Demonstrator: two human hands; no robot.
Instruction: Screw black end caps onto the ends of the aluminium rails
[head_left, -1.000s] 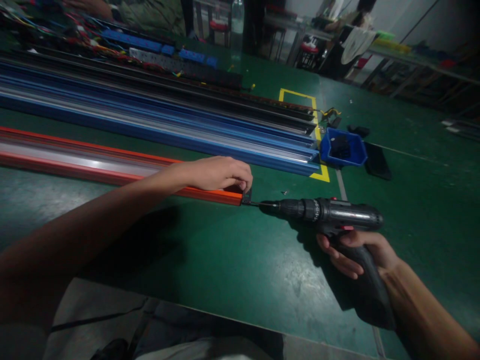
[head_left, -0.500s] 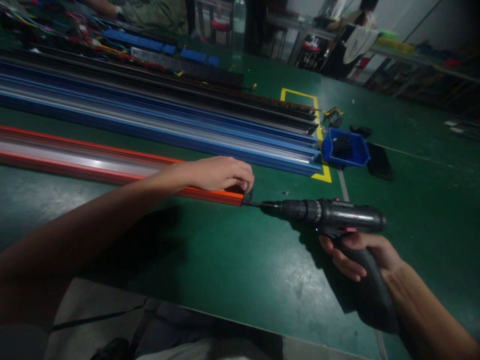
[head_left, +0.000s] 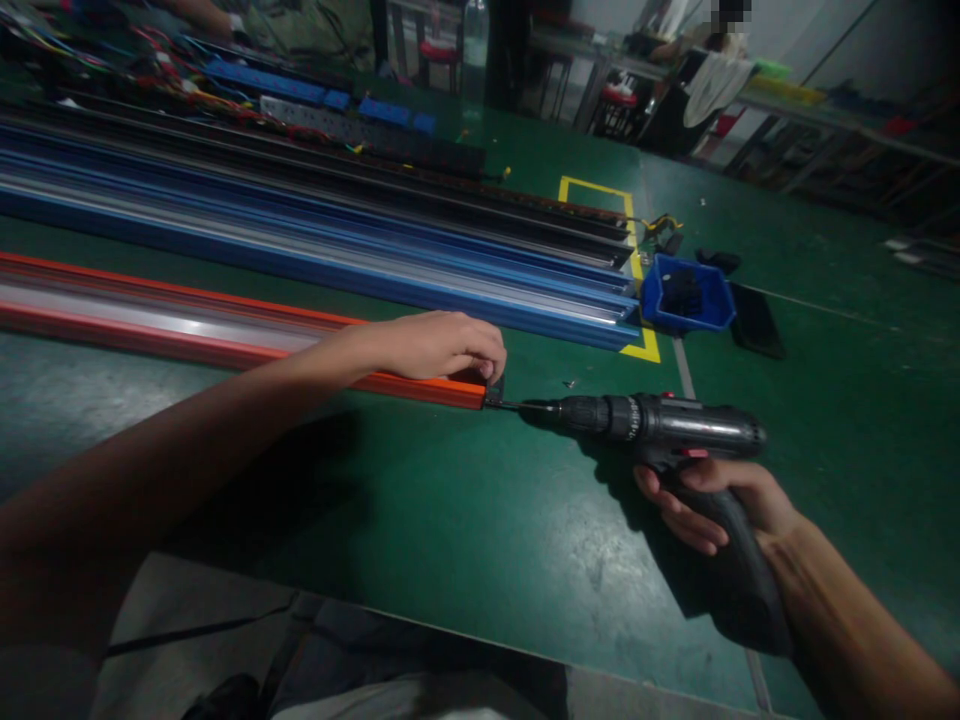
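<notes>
A long orange metal profile lies on the green tabletop, running in from the left edge. My left hand rests over its right end, fingers curled down around a small black end cap that they partly hide. In my right hand is a black cordless drill, my fingers wrapped around its handle. The drill lies level, pointing left, and its thin bit meets the end cap. Whether a screw sits at the tip is too small to tell. A small screw lies just above the chuck.
Several blue profiles and black ones lie behind the orange one. A blue bin with black parts stands to their right, beside a dark flat object. Wiring heaps up at the back left. A person's arm shows beyond.
The drill and my right hand have shifted very slightly left, as the whole view has moved a little. My left hand keeps its hold, and the bit stays at the end cap.
</notes>
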